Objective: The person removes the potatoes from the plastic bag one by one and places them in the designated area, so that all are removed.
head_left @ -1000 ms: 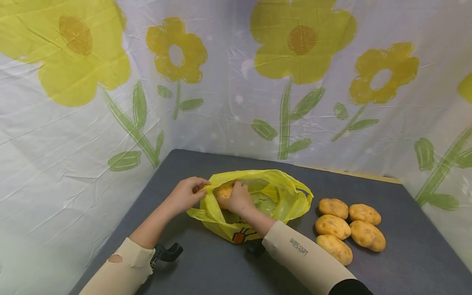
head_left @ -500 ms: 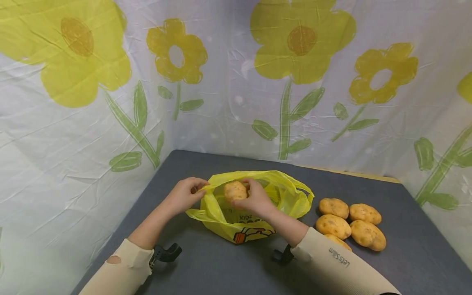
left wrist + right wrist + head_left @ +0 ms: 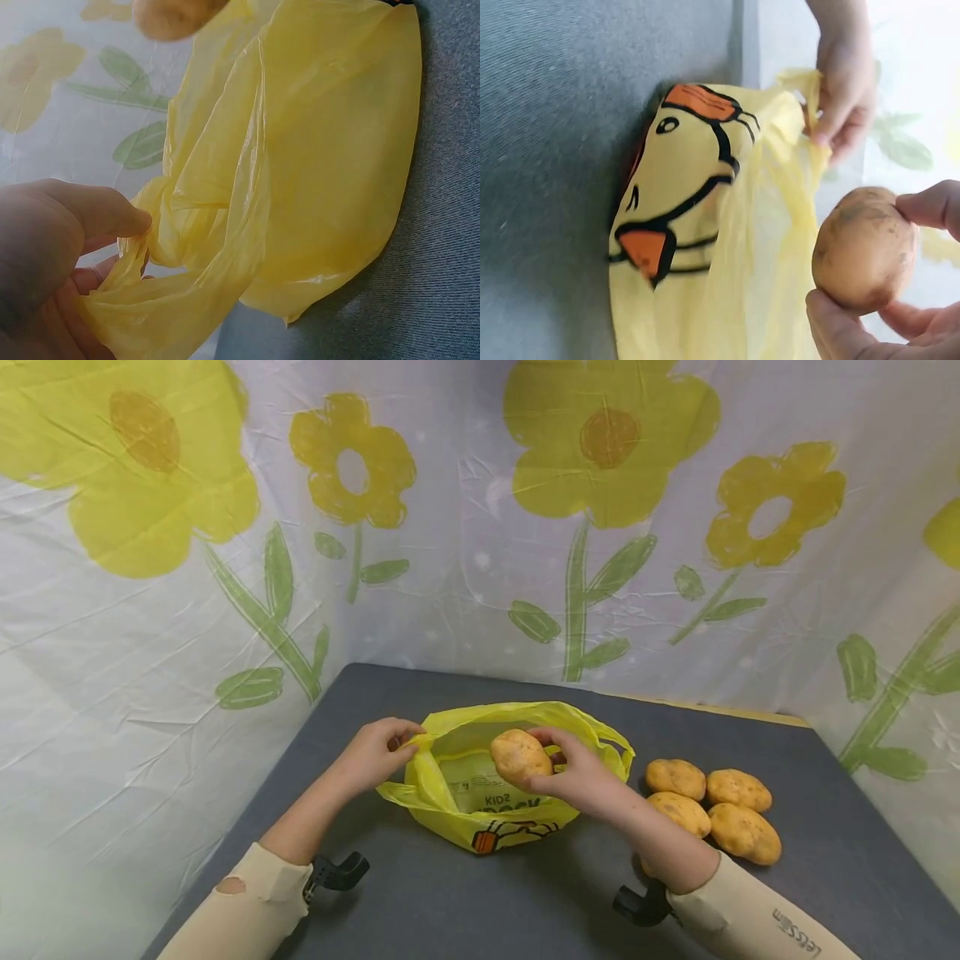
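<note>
A yellow plastic bag with a printed cartoon stands with its mouth spread on the dark table. My left hand pinches the bag's left rim and handle between thumb and fingers; the left wrist view shows the hand with the bag bunched in its grip. Over the bag's mouth, my right hand holds a potato by its sides. In the right wrist view the thumb and fingers grip this potato, clear of the bag.
Several potatoes lie grouped on the table right of the bag, one partly hidden behind my right forearm. A flower-patterned cloth hangs along the table's back and left sides.
My right hand has lifted the potato from inside the bag and moved it up and to the right. The left hand keeps its hold on the rim.
</note>
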